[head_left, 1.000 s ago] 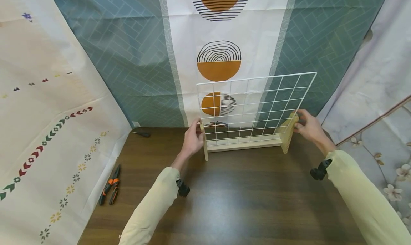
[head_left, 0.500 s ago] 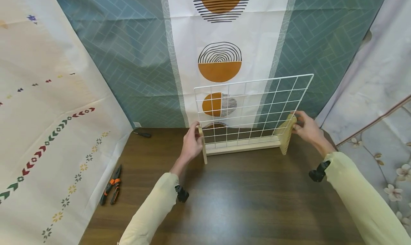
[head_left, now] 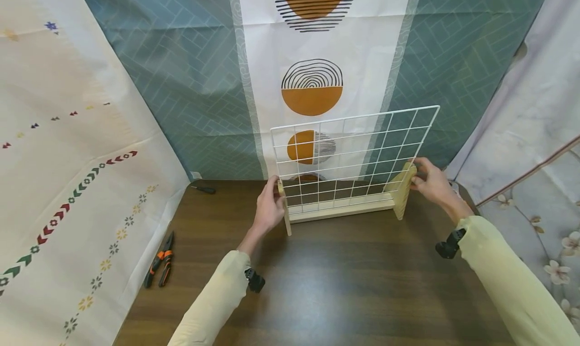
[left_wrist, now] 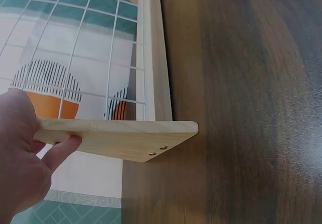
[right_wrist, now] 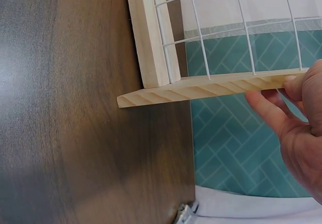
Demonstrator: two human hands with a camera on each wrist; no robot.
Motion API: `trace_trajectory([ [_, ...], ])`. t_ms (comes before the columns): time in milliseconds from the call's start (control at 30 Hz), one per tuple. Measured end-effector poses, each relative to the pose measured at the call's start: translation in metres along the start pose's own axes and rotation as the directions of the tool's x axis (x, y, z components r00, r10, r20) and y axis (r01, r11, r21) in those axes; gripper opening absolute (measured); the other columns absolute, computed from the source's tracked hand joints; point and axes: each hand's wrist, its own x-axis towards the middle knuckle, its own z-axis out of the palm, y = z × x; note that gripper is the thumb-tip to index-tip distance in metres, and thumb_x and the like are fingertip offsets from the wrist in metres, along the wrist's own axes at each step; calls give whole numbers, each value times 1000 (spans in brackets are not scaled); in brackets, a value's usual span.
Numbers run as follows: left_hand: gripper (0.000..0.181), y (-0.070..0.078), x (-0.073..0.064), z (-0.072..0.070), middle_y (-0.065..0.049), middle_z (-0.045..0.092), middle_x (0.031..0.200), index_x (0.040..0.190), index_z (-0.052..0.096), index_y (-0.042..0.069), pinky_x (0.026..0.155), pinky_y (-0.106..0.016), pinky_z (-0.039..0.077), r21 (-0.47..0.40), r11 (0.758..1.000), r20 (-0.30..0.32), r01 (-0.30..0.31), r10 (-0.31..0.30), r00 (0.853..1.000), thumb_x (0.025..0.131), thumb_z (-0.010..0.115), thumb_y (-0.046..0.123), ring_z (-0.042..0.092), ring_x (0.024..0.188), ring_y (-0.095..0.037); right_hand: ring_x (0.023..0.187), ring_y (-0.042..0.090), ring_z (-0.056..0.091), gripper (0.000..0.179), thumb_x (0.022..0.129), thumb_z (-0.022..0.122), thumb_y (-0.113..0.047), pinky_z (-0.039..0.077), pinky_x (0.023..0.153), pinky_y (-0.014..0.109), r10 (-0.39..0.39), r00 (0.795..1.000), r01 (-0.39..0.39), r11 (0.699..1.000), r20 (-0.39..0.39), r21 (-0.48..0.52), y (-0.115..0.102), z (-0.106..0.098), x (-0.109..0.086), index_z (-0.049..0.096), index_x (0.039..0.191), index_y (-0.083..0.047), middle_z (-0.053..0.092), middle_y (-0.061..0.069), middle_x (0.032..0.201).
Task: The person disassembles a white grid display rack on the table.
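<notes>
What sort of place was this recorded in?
Probably a makeshift indoor work corner: patterned hangings screen three sides of a brown wood-grain surface, and pliers lie near its left edge.

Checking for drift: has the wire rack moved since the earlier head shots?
Yes. The wire rack has shifted left and down the head view, its left end more, judged against the printed circle just above it.
</notes>
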Motion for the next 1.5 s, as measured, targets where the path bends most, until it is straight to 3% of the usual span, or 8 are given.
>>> trace_trajectory([
  [300,58,1,-9,-3,-16,60,112,136,44,5,87,-39,54,-2,1000,-12,3,-3,1000,86,59,-19,64,101,-30,114,56,52,51,93,44,20,57,77,30,13,1000,-13,1000,21,-9,-5,3,-4,32,142,12,47,44,127],
  [600,60,-1,-16,-6,-14,59,112,137,44,7,85,-38,54,-8,1000,-20,-14,14,1000,85,60,-19,64,100,-29,111,58,54,50,94,45,19,55,80,47,6,1000,-5,999,27,-50,-6,7,-6,32,142,11,47,44,126],
  [867,61,-3,-21,-9,-16,59,113,137,44,5,84,-40,55,8,999,-37,-31,32,999,84,62,-19,65,99,-30,115,57,52,49,94,44,20,56,80,41,6,999,-6,1000,35,-17,-9,9,-8,33,141,11,46,43,128],
  [1133,63,-1,-28,-15,-16,58,114,138,43,5,86,-40,54,9,1000,-51,-23,23,998,84,62,-20,63,101,-31,117,57,50,50,95,44,19,53,83,48,-3,999,4,1000,51,-27,-14,13,-5,32,143,9,46,42,128],
  [1500,62,-4,-39,-20,-16,58,114,135,44,5,84,-39,55,-1,999,-79,-36,36,996,82,62,-22,64,100,-31,115,57,53,48,95,45,19,57,79,40,4,999,-3,1000,45,-15,-14,19,-4,36,141,8,49,41,126],
])
